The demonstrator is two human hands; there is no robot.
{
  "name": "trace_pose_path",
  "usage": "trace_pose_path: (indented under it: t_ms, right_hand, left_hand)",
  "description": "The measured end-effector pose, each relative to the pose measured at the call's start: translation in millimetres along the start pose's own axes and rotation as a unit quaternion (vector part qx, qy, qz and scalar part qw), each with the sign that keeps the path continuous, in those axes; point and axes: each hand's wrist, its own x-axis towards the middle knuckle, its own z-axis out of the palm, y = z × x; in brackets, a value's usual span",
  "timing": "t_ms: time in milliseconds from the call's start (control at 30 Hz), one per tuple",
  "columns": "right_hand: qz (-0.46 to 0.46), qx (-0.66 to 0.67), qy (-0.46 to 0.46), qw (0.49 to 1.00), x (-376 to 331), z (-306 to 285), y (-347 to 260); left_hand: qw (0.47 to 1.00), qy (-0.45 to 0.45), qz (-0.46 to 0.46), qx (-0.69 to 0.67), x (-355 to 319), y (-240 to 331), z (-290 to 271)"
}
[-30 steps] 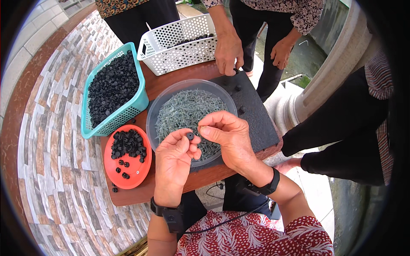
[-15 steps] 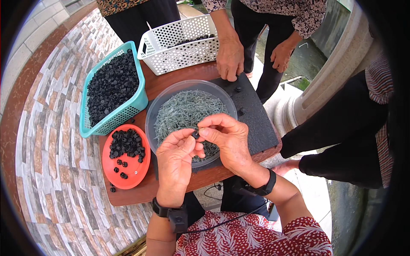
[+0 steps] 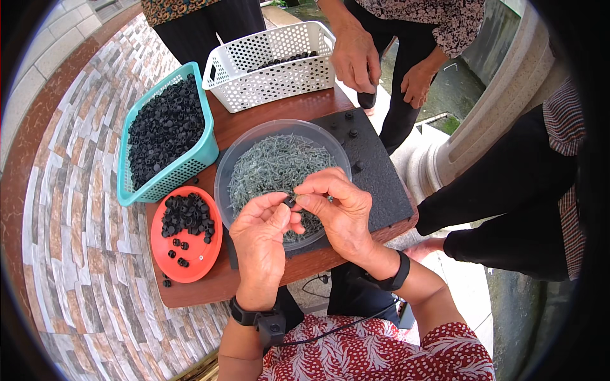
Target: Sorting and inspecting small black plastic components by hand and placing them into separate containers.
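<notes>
Above a round clear bowl point(image 3: 222, 162) full of thin grey-green, screw-like pieces point(image 3: 279, 162), my two hands meet at their fingertips. Between thumb and fingers my left hand point(image 3: 260, 244) pinches a small black plastic cap point(image 3: 290, 201). The right hand point(image 3: 340, 216) is closed in a pinch at the top of that cap. What its fingertips hold there, if anything, is too small and covered to make out. Both hands partly hide the bowl's near side.
Left of the bowl, a red plate point(image 3: 187, 272) bears loose black caps. Behind it stands a teal basket point(image 3: 168, 181) heaped with them. A white perforated basket point(image 3: 273, 87) is at the back. Several caps stand on a black mat point(image 3: 381, 190). Another person's hand point(image 3: 356, 57) hovers beyond it.
The other person's hand has lifted off the mat's far corner and moved back; one more black cap shows there. My hands stay over the bowl, with the right fingers slightly shifted.
</notes>
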Motion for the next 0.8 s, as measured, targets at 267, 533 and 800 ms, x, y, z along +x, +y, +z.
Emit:
trace_pose_path:
  t_ms: [267,533,800]
  right_hand:
    - [-0.134,-0.134,0.0,0.982,2.4,-2.3,-7.8]
    - [-0.146,-0.158,-0.034,0.976,3.7,-5.8,-7.4]
    - [-0.165,-0.183,-0.041,0.968,3.6,-7.8,1.5]
  left_hand:
    - [0.999,0.017,0.041,0.014,-2.5,-5.8,3.9]
    - [0.996,0.025,0.073,0.035,-3.2,-9.8,7.8]
    - [1.0,0.016,0.01,0.005,3.4,-9.5,9.1]
